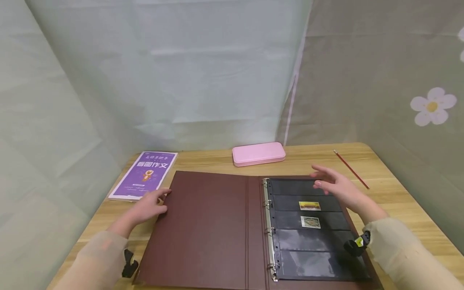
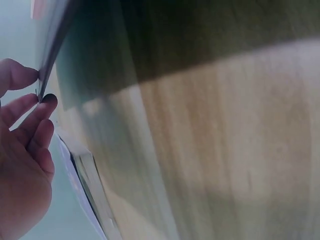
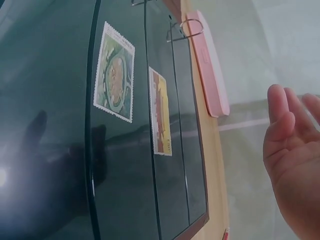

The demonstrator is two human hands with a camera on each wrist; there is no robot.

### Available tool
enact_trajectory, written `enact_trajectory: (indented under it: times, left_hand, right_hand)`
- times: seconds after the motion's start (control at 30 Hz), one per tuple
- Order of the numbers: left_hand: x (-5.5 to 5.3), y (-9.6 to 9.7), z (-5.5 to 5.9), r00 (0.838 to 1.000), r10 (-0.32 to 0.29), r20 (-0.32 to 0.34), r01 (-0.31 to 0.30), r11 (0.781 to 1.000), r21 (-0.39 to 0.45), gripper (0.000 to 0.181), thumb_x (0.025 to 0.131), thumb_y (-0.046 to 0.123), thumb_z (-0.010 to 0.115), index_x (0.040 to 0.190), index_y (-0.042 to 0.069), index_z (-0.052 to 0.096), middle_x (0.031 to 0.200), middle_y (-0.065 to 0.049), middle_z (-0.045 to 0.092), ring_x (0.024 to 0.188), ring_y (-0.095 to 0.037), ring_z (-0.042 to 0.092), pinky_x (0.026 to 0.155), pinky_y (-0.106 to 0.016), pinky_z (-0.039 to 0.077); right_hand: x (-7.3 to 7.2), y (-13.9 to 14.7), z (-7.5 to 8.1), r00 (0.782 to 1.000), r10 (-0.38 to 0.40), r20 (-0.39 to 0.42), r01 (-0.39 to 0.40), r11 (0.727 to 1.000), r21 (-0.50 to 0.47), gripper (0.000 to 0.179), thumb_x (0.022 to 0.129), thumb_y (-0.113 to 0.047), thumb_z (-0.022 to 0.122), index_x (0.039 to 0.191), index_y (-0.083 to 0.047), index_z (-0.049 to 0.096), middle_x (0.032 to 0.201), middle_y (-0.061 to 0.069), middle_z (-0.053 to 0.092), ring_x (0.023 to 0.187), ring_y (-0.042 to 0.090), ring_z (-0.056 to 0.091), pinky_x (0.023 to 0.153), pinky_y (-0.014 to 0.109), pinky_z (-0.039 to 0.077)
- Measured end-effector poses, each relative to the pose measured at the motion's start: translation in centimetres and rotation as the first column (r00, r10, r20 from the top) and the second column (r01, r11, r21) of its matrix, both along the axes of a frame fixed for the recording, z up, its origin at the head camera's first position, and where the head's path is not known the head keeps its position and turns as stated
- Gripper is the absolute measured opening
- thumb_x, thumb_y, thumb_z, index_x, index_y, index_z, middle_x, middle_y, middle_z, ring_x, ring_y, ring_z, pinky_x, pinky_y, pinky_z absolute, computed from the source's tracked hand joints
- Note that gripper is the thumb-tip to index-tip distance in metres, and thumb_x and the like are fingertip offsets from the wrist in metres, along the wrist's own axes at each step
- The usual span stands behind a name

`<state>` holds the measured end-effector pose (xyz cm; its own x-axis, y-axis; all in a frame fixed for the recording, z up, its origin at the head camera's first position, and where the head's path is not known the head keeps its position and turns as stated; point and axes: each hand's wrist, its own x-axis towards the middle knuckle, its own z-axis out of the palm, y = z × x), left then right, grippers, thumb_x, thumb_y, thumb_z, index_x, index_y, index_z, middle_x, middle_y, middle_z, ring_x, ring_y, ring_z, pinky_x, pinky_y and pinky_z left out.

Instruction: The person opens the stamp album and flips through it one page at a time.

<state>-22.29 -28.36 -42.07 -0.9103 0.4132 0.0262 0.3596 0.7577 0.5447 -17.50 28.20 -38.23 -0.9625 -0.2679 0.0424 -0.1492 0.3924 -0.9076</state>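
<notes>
A dark brown ring-binder stamp album (image 1: 210,229) lies spread on the table. Its left cover is slightly raised, and my left hand (image 1: 146,208) pinches that cover's outer edge between thumb and fingers, as the left wrist view shows at the cover edge (image 2: 47,60). On the right side, metal rings hold a black pocket page (image 1: 308,264). Two stamps sit in its strips: a yellow and red stamp (image 1: 309,206) and, below it, a greenish stamp (image 1: 310,222). Above the page's upper right corner hovers my right hand (image 1: 338,188), fingers loosely bent and holding nothing.
A purple book (image 1: 145,173) lies at the table's left, beside the album. Toward the back edge is a pink pencil case (image 1: 259,154). A red pencil (image 1: 351,170) rests at the right. Cloth curtains (image 1: 203,80) hang behind and beside the table.
</notes>
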Motion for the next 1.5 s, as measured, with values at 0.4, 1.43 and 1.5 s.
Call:
enact_trajectory:
  times: [0.4, 1.43, 1.5]
  left_hand:
    - [0.7, -0.6, -1.8, 1.000, 0.024, -0.008, -0.024, 0.995, -0.098, 0.061, 0.076, 0.023, 0.073, 0.124, -0.010, 0.052, 0.101, -0.019, 0.062, 0.094, -0.034, 0.055, 0.082, -0.049, 0.043]
    - [1.1, -1.1, -3.5, 0.997, -0.010, 0.076, 0.010, 1.000, 0.002, 0.062, 0.079, 0.016, 0.073, 0.126, -0.015, 0.045, 0.098, -0.016, 0.050, 0.088, -0.026, 0.048, 0.076, -0.043, 0.042]
    - [1.2, -1.3, -3.4, 0.997, -0.012, 0.077, 0.012, 1.000, 0.011, 0.062, 0.079, 0.016, 0.073, 0.125, -0.015, 0.045, 0.099, -0.017, 0.050, 0.089, -0.026, 0.049, 0.077, -0.043, 0.042]
  right_hand:
    - [0.4, -0.3, -0.8, 0.999, -0.018, 0.029, 0.019, 0.999, -0.044, 0.061, 0.094, -0.018, 0.056, 0.144, 0.001, 0.028, 0.131, 0.030, 0.043, 0.099, 0.023, 0.061, 0.068, 0.030, 0.047]
    - [0.5, 2.9, -3.5, 0.992, -0.108, -0.067, 0.126, 0.910, 0.396, 0.067, 0.086, -0.028, 0.067, 0.135, 0.009, 0.040, 0.118, 0.031, 0.049, 0.100, 0.044, 0.053, 0.078, 0.050, 0.047]
    - [0.7, 3.2, -3.8, 0.992, -0.097, -0.075, 0.120, 0.902, 0.415, 0.068, 0.085, -0.028, 0.069, 0.133, 0.010, 0.041, 0.114, 0.029, 0.052, 0.096, 0.041, 0.055, 0.074, 0.047, 0.049]
